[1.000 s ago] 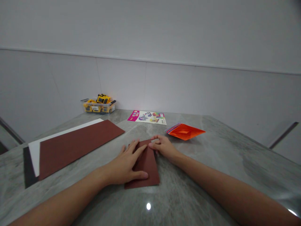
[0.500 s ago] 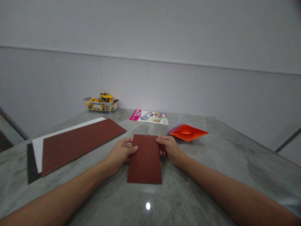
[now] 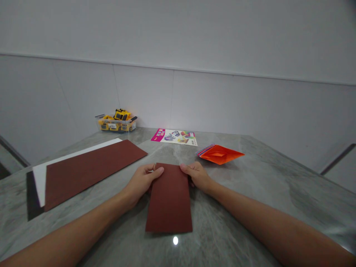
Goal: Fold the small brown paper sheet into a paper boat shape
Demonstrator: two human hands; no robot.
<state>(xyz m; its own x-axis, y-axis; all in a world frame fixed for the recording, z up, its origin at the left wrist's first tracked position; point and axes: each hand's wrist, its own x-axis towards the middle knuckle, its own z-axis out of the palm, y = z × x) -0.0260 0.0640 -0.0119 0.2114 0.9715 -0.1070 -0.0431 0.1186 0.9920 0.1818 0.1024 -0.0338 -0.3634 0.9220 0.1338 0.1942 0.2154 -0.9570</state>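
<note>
Two hands (image 3: 141, 181) (image 3: 200, 176) pinch the brown card (image 3: 170, 202) near its far corners, fingertips mostly hidden, probably underneath

The small panel (image 3: 169, 200) at the near centre is plain reddish brown, matching the large sheet (image 3: 94, 174) on the left. Around that one show a white sheet (image 3: 40, 185) and a black sheet (image 3: 32, 207). Far left, yellow toy vehicles (image 3: 121, 115) with black parts fill a clear tray (image 3: 115, 121). The far booklet (image 3: 174, 137) is white, with a magenta left end and multicoloured pictures. On the right, the paper stack (image 3: 219, 155) is bright orange, its left edges striped blue, red and white. The tabletop (image 3: 250, 181) is grey with paler marbling; the far wall (image 3: 178, 33) is plain pale grey.
</note>
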